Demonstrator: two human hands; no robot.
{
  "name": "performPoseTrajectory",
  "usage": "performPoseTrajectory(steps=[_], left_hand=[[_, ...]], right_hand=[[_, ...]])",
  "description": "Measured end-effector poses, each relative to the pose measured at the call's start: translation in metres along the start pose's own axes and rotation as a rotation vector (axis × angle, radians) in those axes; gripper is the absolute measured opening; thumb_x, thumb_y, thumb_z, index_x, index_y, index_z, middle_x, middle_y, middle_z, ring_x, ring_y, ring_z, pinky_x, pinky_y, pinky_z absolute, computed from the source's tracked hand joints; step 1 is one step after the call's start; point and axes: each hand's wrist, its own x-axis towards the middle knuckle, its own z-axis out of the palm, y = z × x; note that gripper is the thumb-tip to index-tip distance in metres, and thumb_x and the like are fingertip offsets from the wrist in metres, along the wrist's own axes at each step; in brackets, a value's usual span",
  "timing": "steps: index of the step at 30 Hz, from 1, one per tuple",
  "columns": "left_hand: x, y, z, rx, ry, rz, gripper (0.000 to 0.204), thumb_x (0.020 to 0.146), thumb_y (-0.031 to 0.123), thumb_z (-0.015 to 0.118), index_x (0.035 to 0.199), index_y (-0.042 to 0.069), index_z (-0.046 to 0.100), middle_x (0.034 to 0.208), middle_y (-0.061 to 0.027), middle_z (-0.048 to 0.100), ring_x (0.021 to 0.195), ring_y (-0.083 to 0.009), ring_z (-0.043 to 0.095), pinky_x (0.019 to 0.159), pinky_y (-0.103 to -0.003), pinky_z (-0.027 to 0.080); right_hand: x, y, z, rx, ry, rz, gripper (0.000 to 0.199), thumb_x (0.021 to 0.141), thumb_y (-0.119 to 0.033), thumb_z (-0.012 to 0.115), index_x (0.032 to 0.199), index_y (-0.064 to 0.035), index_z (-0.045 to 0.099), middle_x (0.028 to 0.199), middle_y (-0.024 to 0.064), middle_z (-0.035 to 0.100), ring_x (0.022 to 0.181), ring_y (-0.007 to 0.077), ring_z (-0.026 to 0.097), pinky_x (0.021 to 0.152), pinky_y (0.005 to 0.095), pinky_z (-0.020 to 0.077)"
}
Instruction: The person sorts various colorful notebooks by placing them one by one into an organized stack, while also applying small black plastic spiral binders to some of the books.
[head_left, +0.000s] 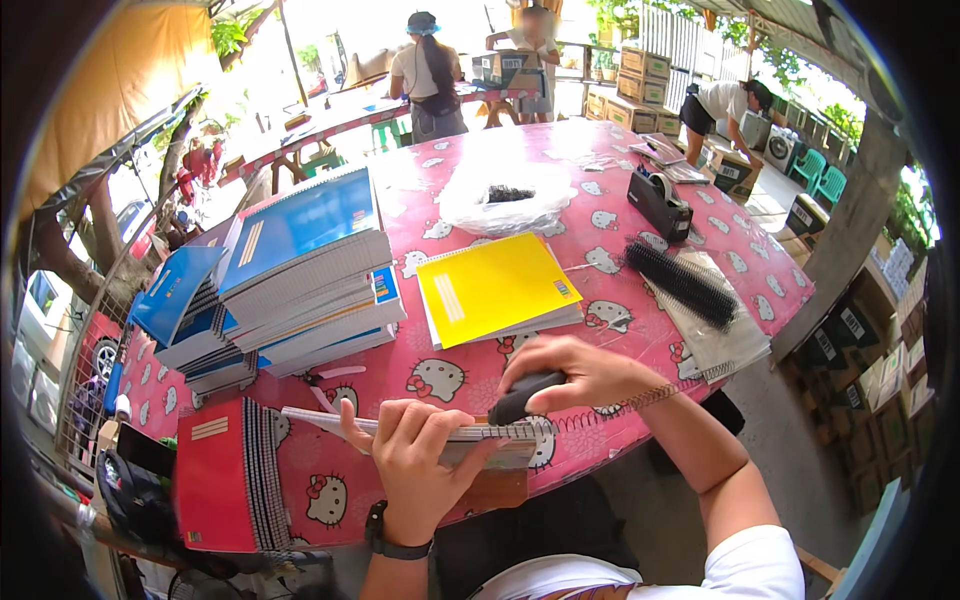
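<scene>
At the near edge of the pink patterned surface, a spiral-bound notebook is pinched along its spine by the left hand, while the right hand is closed around a dark tool at the wire coil. Light and flexible it is judged, best gripped by the stiffer bound edge. A yellow notebook lies beyond.

Pink cartoon-print surface. Blue notebook stack at left; yellow notebook centre. Red notebook near edge. Black tape dispenser, black comb bindings right. Clear plastic bag behind.
</scene>
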Motion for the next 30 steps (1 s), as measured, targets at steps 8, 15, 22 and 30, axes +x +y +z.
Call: performPoseTrajectory(steps=[8, 15, 22, 30], left_hand=[[0.005, 0.002, -0.005, -0.06, 0.03, -0.033, 0.035, 0.063, 0.039, 0.079, 0.086, 0.019, 0.061, 0.07, 0.0046, 0.054, 0.079, -0.0168, 0.054, 0.105, -0.053, 0.011], [0.0, -0.018, -0.013, -0.023, 0.01, -0.036, 0.04, 0.062, 0.041, 0.079, 0.09, 0.018, 0.062, 0.069, 0.0047, 0.054, 0.079, -0.0169, 0.055, 0.106, -0.053, 0.009], [-0.002, -0.018, -0.014, -0.053, 0.024, -0.08, 0.056, 0.059, 0.046, 0.081, 0.1, 0.015, 0.059, 0.062, 0.0065, 0.054, 0.074, -0.0143, 0.055, 0.107, -0.051, 0.011], [-0.004, -0.023, -0.011, -0.084, 0.042, -0.098, 0.075, 0.058, 0.047, 0.082, 0.115, 0.011, 0.051, 0.062, 0.0064, 0.056, 0.076, -0.0129, 0.056, 0.107, -0.052, 0.01]], right_hand=[[0.009, -0.005, -0.007, -0.29, 0.066, 0.065, 0.061, 0.076, -0.056, 0.063, 0.102, -0.0013, 0.064, 0.095, 0.0119, 0.06, 0.099, 0.0209, 0.055, 0.085, 0.0345, 0.0414], [0.022, -0.005, 0.004, -0.074, 0.0, 0.001, 0.054, 0.08, -0.05, 0.062, 0.101, -0.0013, 0.064, 0.1, 0.0113, 0.061, 0.099, 0.0206, 0.055, 0.085, 0.0358, 0.0425], [0.038, -0.022, -0.003, -0.171, -0.188, 0.125, 0.062, 0.078, -0.059, 0.06, 0.107, -0.0042, 0.063, 0.107, 0.0148, 0.06, 0.103, 0.0248, 0.056, 0.089, 0.0373, 0.042], [0.045, -0.012, 0.012, -0.282, 0.003, 0.022, 0.052, 0.08, -0.048, 0.063, 0.111, -0.0061, 0.062, 0.096, 0.0097, 0.059, 0.094, 0.0187, 0.055, 0.083, 0.0332, 0.0414]])
